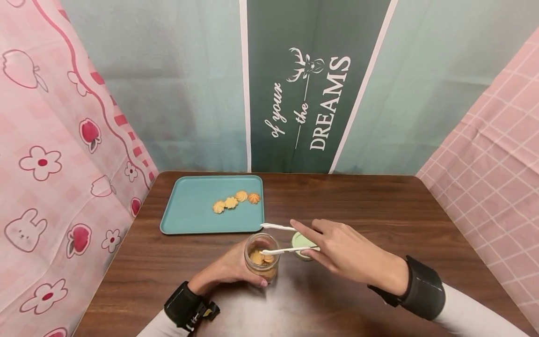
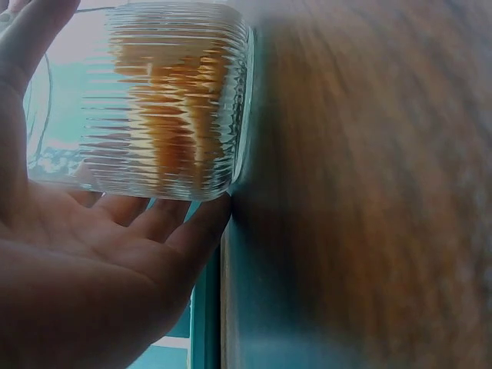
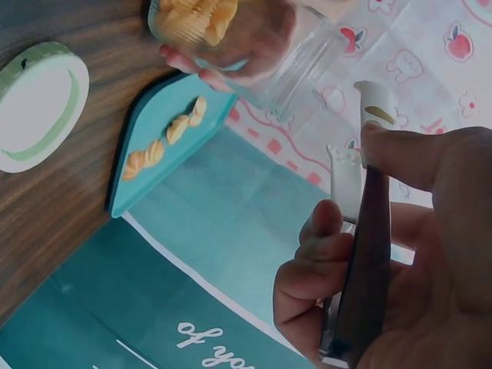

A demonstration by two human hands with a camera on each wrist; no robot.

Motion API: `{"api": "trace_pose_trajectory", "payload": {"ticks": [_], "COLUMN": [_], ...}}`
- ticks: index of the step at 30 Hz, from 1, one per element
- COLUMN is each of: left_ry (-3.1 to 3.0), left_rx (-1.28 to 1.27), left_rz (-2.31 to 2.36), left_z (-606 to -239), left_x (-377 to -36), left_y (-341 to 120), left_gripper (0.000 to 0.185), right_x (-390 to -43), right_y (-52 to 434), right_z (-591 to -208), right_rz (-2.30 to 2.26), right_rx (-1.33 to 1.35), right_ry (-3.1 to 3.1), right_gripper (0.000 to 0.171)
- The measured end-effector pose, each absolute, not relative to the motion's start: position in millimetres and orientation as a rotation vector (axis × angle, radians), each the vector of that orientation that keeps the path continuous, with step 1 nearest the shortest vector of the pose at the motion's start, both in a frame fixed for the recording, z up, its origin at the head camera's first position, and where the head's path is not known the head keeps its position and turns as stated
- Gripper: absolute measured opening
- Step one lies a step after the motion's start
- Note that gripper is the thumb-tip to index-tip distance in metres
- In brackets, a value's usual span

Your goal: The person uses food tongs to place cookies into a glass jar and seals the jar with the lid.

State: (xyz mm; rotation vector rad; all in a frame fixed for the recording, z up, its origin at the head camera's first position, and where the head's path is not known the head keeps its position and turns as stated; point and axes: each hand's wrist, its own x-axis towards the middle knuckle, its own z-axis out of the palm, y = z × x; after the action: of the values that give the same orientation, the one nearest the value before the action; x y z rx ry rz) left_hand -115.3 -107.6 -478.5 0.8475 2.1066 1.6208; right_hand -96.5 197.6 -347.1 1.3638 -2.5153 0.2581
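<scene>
My left hand [image 1: 231, 267] holds a clear glass jar [image 1: 271, 272] around its side, near the table's front. Cookies [image 2: 173, 123] lie at the bottom of the jar, seen through its ribbed wall in the left wrist view. The jar's mouth is uncovered. In my right hand [image 1: 347, 248] is a pair of tongs [image 3: 367, 269] with white tips, gripped between thumb and fingers. Its arms are spread, with nothing between the tips. One tip overlaps the jar's mouth in the head view, while the other points toward the tray's near right corner.
A teal tray [image 1: 189, 210] stands at the back left, with several piped cookies [image 1: 230, 202] in a slanting row on its right half. Partly under my right hand in the head view lies a pale green lid [image 1: 301, 241]. Fabric curtains [image 1: 189, 93] surround the wooden table [image 1: 358, 201].
</scene>
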Motion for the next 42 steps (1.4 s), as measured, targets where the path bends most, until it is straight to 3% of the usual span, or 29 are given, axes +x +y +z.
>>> {"api": "trace_pose_trajectory", "payload": {"ticks": [7, 16, 42], "left_ry": [2.103, 2.146, 2.139], "left_rx": [0.795, 0.868, 0.841], "left_rz": [1.607, 1.598, 1.593], "left_z": [-477, -476, -475], "left_x": [-113, -113, -113], "left_y": [-108, -109, -108], "left_gripper": [0.098, 0.086, 0.089], "right_x": [-105, -116, -158], "right_y": [200, 202, 196], "right_z": [-345, -350, -360], "right_rz": [0.274, 0.308, 0.293], "right_rx": [1.312, 1.258, 1.144], "right_ry": [-2.522, -2.542, -2.555], "right_gripper": [0.057, 0.057, 0.059]}}
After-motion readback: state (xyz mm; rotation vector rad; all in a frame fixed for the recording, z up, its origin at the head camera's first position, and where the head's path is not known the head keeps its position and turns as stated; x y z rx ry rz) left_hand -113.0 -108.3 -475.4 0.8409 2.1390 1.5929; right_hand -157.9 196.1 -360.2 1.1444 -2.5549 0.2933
